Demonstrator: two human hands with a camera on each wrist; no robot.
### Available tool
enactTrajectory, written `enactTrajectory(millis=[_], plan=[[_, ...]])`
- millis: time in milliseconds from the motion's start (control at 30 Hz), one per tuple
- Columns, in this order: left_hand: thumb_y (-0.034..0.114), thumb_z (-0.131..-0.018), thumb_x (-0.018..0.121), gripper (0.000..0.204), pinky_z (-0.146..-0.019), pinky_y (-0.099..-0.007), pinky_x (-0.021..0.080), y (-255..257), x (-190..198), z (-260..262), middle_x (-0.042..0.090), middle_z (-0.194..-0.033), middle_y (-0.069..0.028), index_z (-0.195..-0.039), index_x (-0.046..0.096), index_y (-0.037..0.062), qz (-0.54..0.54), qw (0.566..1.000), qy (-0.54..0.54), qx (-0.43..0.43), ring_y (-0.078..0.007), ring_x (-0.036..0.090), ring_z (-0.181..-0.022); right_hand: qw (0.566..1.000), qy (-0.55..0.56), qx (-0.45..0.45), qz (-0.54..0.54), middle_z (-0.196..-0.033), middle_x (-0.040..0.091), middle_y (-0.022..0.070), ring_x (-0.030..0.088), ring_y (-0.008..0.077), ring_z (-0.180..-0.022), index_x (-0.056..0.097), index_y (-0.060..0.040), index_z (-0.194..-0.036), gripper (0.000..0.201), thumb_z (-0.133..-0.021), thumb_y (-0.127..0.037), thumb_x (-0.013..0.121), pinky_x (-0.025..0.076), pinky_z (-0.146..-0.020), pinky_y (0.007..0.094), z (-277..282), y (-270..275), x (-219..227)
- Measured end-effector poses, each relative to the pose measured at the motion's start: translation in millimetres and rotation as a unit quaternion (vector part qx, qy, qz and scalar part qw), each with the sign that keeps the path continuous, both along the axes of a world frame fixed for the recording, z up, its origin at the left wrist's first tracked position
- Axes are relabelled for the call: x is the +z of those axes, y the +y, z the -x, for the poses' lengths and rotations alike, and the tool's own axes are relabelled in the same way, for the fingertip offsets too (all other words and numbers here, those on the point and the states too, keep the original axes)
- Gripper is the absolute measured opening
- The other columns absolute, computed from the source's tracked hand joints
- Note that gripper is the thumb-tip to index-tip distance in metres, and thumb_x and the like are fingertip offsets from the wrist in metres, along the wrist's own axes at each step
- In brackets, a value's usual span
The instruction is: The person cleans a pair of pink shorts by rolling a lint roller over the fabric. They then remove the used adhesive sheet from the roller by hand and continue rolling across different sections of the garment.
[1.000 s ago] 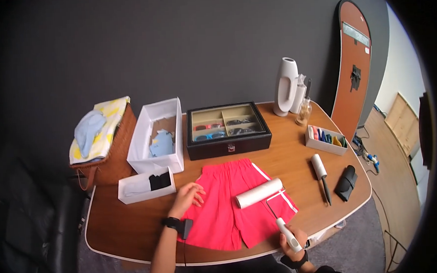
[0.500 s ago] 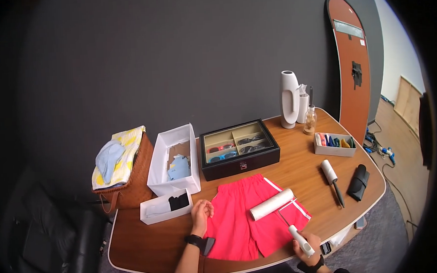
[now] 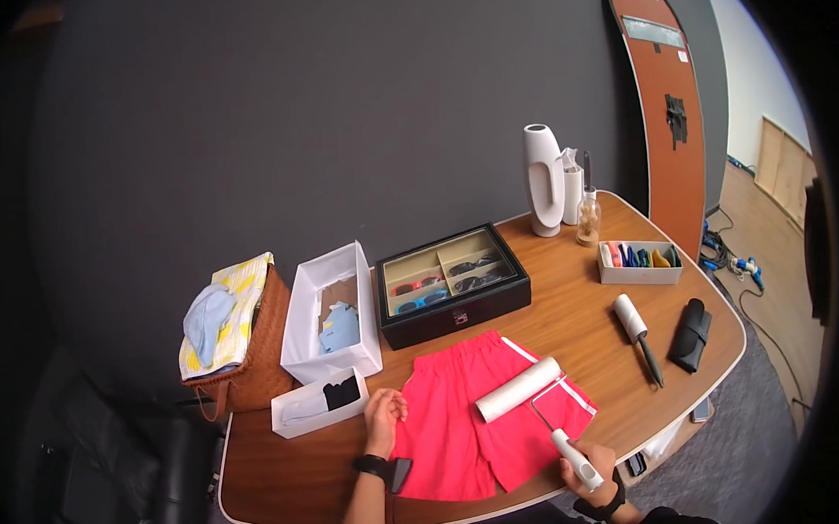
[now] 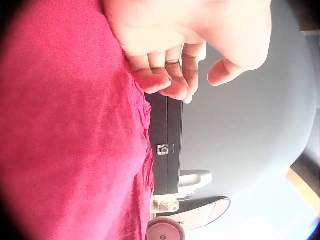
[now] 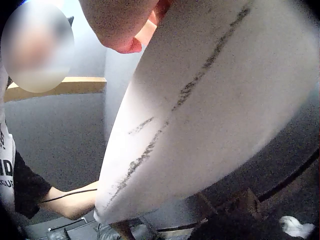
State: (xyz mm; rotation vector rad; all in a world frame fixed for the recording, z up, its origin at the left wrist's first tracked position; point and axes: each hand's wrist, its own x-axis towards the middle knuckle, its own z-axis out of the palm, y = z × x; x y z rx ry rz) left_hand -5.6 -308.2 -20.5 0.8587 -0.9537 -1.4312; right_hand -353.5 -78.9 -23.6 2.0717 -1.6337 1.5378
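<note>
Pink-red shorts point(image 3: 477, 449) with white side stripes lie spread on the wooden table. My right hand point(image 3: 598, 463) grips the white handle of a large lint roller point(image 3: 518, 390), whose wide white roll lies across the right leg of the shorts. Beside the left edge of the shorts rests my left hand point(image 3: 383, 421), fingers loosely bent and holding nothing. In the left wrist view its fingers point(image 4: 172, 75) hang close by the pink fabric. The right wrist view is mostly filled by a smudged white surface point(image 5: 210, 110); the roller does not show there.
Behind the shorts stands a black glasses case point(image 3: 455, 308). On the left are a white box point(image 3: 300, 339), a small sock box point(image 3: 300, 427) and a wicker basket point(image 3: 270, 346). Rightward lie a smaller lint roller point(image 3: 631, 319), a black pouch point(image 3: 691, 336) and a divided box point(image 3: 640, 276); a white vase point(image 3: 544, 184) stands behind.
The head view has shifted, so the table sits lower and further right in it. Both hands and the large lint roller keep about the same places on and beside the shorts.
</note>
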Motion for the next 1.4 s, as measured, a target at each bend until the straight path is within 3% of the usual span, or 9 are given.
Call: enactTrajectory(millis=[133,200,300,1067,1400], plan=[[0.022,-0.102,0.052,0.021,-0.057,-0.0268,0.044,1.0,-1.1,0.0,0.062,-0.080,-0.0089,-0.095,0.057,0.0028,0.008,1.000,-0.007,-0.008,-0.0155,0.057,-0.062,1.000,0.018,-0.002,-0.001,-0.076,0.067,0.0151,0.065,0.0338,-0.060,0.064,-0.0007,-0.101,0.033,-0.076,-0.017,0.079,0.051,-0.055,0.0397,-0.2,-0.4,2.8],[0.021,-0.103,0.052,0.021,-0.057,-0.0268,0.044,1.7,1.7,0.7,0.062,-0.080,-0.0088,-0.095,0.057,0.0027,0.011,1.000,-0.013,-0.013,-0.0153,0.057,-0.063,0.998,-0.019,-0.004,-0.061,-0.080,0.068,0.0178,0.067,0.0377,-0.067,0.066,0.0007,-0.101,0.032,-0.081,-0.022,0.075,0.054,-0.062,0.0425,-2.4,4.7,3.5],[0.021,-0.103,0.052,0.020,-0.058,-0.0260,0.044,2.5,4.8,2.7,0.062,-0.081,-0.0085,-0.096,0.057,0.0025,0.013,0.999,-0.030,-0.016,-0.0142,0.057,-0.063,1.000,0.004,0.000,-0.003,-0.066,0.061,0.0127,0.061,0.0317,-0.054,0.065,-0.0001,-0.103,0.033,-0.077,-0.017,0.079,0.048,-0.052,0.0392,-2.9,-1.1,8.9],[0.018,-0.105,0.050,0.021,-0.059,-0.0246,0.047,4.3,4.7,6.0,0.063,-0.084,-0.0084,-0.098,0.059,0.0010,0.009,0.988,-0.156,-0.012,-0.0127,0.059,-0.067,0.999,-0.013,0.002,-0.051,-0.080,0.065,0.0181,0.063,0.0363,-0.064,0.063,0.0017,-0.109,0.039,-0.078,-0.018,0.078,0.049,-0.058,0.0420,-4.1,-1.1,11.5],[0.019,-0.106,0.050,0.022,-0.054,-0.0249,0.047,-0.9,4.6,5.1,0.063,-0.084,-0.0101,-0.099,0.058,-0.0004,-0.011,0.988,-0.157,0.003,-0.0133,0.059,-0.065,0.998,0.006,0.016,-0.058,-0.074,0.062,0.0147,0.061,0.0315,-0.058,0.063,0.0025,-0.107,0.039,-0.077,-0.017,0.078,0.047,-0.055,0.0387,1.9,-1.1,8.5]])
